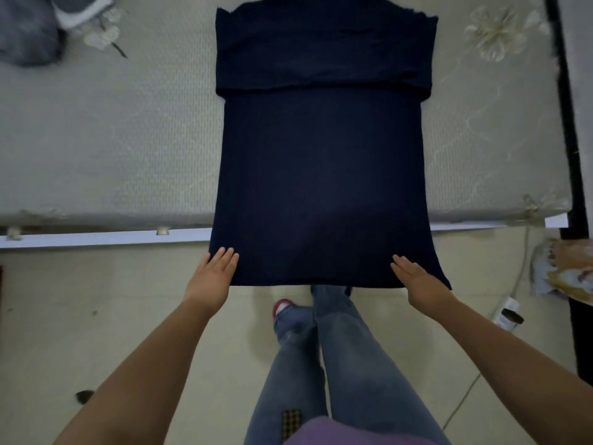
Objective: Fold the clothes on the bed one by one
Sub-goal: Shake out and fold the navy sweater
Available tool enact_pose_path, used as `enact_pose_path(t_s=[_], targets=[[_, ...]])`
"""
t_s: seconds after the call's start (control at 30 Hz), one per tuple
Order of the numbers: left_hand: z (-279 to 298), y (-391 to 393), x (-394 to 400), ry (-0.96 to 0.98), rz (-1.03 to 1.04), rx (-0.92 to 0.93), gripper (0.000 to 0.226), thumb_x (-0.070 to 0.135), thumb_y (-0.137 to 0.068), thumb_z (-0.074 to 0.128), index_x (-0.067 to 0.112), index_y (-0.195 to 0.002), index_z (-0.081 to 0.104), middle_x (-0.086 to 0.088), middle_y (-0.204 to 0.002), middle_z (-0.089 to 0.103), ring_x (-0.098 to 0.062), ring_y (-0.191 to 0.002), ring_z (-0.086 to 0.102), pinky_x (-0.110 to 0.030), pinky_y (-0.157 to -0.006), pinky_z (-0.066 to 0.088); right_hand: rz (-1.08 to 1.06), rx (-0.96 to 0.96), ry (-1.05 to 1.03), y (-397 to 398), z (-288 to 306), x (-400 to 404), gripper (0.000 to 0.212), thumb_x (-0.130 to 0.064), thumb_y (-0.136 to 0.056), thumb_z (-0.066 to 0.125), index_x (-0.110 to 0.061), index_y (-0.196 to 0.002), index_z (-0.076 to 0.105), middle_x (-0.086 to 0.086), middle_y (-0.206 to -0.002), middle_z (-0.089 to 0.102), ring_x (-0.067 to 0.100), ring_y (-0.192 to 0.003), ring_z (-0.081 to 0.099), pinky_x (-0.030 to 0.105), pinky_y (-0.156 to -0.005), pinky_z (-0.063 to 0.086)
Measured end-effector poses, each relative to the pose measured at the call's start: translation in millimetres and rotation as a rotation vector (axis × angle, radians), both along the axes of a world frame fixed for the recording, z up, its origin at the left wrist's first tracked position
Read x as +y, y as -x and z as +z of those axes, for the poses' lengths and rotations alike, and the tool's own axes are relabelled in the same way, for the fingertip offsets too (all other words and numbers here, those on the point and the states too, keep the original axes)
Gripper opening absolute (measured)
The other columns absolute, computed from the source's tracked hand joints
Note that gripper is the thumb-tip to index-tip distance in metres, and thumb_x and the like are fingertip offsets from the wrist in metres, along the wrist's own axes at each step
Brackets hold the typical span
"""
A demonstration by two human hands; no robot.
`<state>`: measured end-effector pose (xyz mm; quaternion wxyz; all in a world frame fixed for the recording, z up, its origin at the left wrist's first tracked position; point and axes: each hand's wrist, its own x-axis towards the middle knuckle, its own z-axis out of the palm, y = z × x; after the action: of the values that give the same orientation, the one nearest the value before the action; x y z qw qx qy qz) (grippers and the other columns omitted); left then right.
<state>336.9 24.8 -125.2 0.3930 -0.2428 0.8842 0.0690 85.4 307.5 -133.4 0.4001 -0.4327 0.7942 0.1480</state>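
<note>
Now the shirt point(321, 175) lies lengthwise toward 12 o'clock on the bed point(112, 149), hem overhanging, where the left hand point(211, 277) and right hand point(417, 281) (fingers straight, together) hold its near corners.

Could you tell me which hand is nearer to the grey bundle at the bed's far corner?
Left. The left hand is below the grey bundle, the right hand farther right.

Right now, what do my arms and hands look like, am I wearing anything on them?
Both arms are bare from the bottom of the picture to the fingertips: no sleeves reach the forearms. The left hand and the right hand show no gloves, and no rings, watch or bracelets are visible. Below the arms are blue jeans with a small checked patch, and a bit of a purple top.
</note>
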Motion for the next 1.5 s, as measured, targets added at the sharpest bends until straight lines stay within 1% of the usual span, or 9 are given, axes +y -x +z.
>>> enact_pose_path(t_s=[0.13, 0.37, 0.63, 0.87, 0.97, 1.07, 1.37, 1.43, 1.5], targets=[[16, -6, 5, -0.01, 0.07, -0.045, 0.061, 0.0, -0.093, 0.025, 0.012, -0.147, 0.0, -0.003, -0.157, 0.0, -0.018, -0.144, -0.001, -0.031, -0.116, 0.003, -0.066, -0.035, -0.006, -8, 17, -5, 0.067, 0.011, -0.089, 0.028, -0.01, -0.147, 0.003, 0.003, -0.156, -0.006, 0.015, -0.144, 0.003, 0.02, -0.113, 0.005], [43, 83, -54, 0.153, 0.163, 0.134, 0.061, 0.001, -0.091, 0.033, 0.012, -0.147, 0.011, -0.009, -0.151, 0.024, -0.021, -0.14, 0.02, -0.034, -0.115, 0.008, -0.216, 0.139, 0.093, 83, 53, -80, 0.063, 0.005, -0.09, 0.039, -0.006, -0.146, 0.012, 0.007, -0.156, 0.007, 0.022, -0.142, 0.016, 0.03, -0.112, 0.016], [72, 215, -169, 0.356, 0.282, 0.322, 0.058, 0.006, -0.095, 0.031, 0.006, -0.146, 0.004, -0.012, -0.155, 0.005, -0.025, -0.143, 0.003, -0.037, -0.115, 0.003, -0.186, 0.424, 0.428, 208, 70, -191, 0.056, 0.006, -0.088, 0.041, 0.003, -0.142, 0.024, 0.018, -0.153, 0.014, 0.031, -0.142, 0.011, 0.038, -0.114, 0.007], [51, 314, -250, 0.373, 0.328, 0.35, 0.056, 0.005, -0.094, 0.035, 0.003, -0.145, 0.01, -0.014, -0.152, 0.017, -0.026, -0.141, 0.011, -0.038, -0.114, 0.008, -0.309, 0.34, 0.43, 308, 49, -278, 0.043, 0.006, -0.092, 0.035, 0.005, -0.134, 0.037, 0.016, -0.147, 0.031, 0.025, -0.141, 0.02, 0.034, -0.108, 0.027], [33, 350, -284, 0.375, 0.324, 0.365, 0.054, 0.002, -0.093, 0.033, 0.001, -0.144, 0.013, -0.015, -0.151, 0.019, -0.026, -0.141, 0.012, -0.038, -0.114, 0.007, -0.354, 0.351, 0.452, 346, 34, -308, 0.026, 0.009, -0.087, 0.036, 0.001, -0.1, 0.058, 0.018, -0.119, 0.053, 0.03, -0.118, 0.046, 0.037, -0.085, 0.041], [13, 383, -318, 0.393, 0.314, 0.36, 0.051, 0.001, -0.092, 0.034, 0.0, -0.141, 0.02, -0.016, -0.148, 0.025, -0.028, -0.139, 0.016, -0.039, -0.113, 0.011, -0.405, 0.38, 0.486, 378, 18, -338, 0.038, 0.012, -0.083, 0.037, -0.016, -0.057, 0.031, 0.014, -0.088, 0.049, 0.029, -0.08, 0.05, 0.03, -0.061, 0.029], [-47, 460, -388, 0.343, 0.274, 0.312, 0.044, 0.0, -0.089, 0.038, 0.001, -0.133, 0.034, -0.016, -0.136, 0.04, -0.029, -0.13, 0.03, -0.039, -0.112, 0.014, -0.462, 0.446, 0.38, 438, -36, -400, 0.043, 0.011, -0.086, 0.038, -0.017, -0.054, 0.03, 0.004, -0.063, 0.038, 0.019, -0.059, 0.037, 0.031, -0.063, 0.029], [-60, 468, -397, 0.325, 0.279, 0.308, 0.045, 0.001, -0.09, 0.038, 0.002, -0.135, 0.032, -0.017, -0.139, 0.037, -0.029, -0.131, 0.029, -0.04, -0.111, 0.014, -0.422, 0.469, 0.357, 441, -47, -405, 0.028, 0.008, -0.084, 0.041, -0.009, -0.062, 0.046, 0.015, -0.084, 0.054, 0.026, -0.079, 0.046, 0.035, -0.073, 0.031], [-71, 472, -399, 0.305, 0.299, 0.296, 0.046, 0.0, -0.089, 0.039, 0.0, -0.134, 0.031, -0.021, -0.138, 0.035, -0.034, -0.129, 0.03, -0.042, -0.11, 0.02, -0.372, 0.48, 0.281, 443, -58, -409, 0.021, 0.001, -0.086, 0.043, 0.002, -0.102, 0.058, 0.017, -0.127, 0.048, 0.029, -0.117, 0.041, 0.039, -0.096, 0.028]])
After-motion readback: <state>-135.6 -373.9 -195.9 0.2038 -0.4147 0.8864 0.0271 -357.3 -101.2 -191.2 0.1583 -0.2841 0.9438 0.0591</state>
